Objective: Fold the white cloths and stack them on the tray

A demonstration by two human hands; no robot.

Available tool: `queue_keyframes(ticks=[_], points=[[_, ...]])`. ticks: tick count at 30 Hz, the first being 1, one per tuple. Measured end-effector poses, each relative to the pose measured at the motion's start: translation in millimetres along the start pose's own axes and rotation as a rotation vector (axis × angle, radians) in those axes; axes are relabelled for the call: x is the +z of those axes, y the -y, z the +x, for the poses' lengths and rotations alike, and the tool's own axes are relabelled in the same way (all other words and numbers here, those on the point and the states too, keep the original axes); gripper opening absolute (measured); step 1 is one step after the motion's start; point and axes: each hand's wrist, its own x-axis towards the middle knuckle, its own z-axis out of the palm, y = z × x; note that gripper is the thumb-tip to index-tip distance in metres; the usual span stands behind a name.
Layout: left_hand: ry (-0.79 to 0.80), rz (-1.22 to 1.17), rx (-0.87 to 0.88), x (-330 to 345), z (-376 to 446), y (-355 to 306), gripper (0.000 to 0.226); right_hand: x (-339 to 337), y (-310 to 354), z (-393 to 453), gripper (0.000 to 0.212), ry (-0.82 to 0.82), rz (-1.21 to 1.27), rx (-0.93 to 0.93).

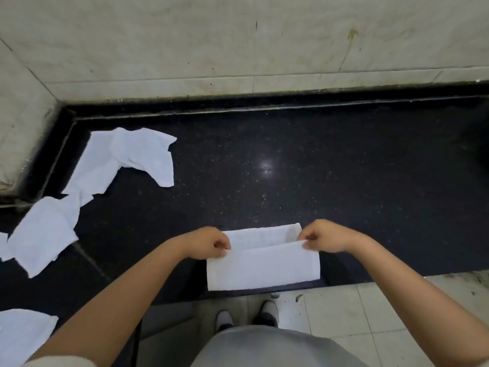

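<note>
Folded cloth at counter front edge; loose cloths far left

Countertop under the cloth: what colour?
Black with fine pale speckles, glossy; the countertop shows in the head view.

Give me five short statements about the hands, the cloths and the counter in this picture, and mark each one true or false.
1. Both hands pinch the same cloth. True: the left hand and the right hand each pinch an upper corner of the cloth being folded.
2. That cloth lies by the back wall. False: it lies at the near edge of the black counter.
3. Loose unfolded cloths lie at the left of the counter. True.
4. A tray with stacked cloths stands on the counter. False: no tray is in view.
5. The counter is white. False: it is black and speckled.
</note>
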Motion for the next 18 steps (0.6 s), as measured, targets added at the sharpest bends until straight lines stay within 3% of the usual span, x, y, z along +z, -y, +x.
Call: queue_keyframes(ticks=[4, 12, 18], points=[[-0.335, -0.056, -0.197, 1.7, 21.7, -0.9, 0.018, -1.7, -5.9, 24.5, 0.007, -0.177, -0.051, 0.083], [-0.484, -0.033, -0.378, 32.0, 36.4, 4.9, 0.022, 30.3, -17.9, 49.3, 0.027, -0.432, -0.106, 0.08], [-0.586, -0.029, -0.383, 38.2, 32.2, 10.5, 0.025, 34.2, -17.4, 50.2, 0.027, -0.46, -0.101, 0.009]])
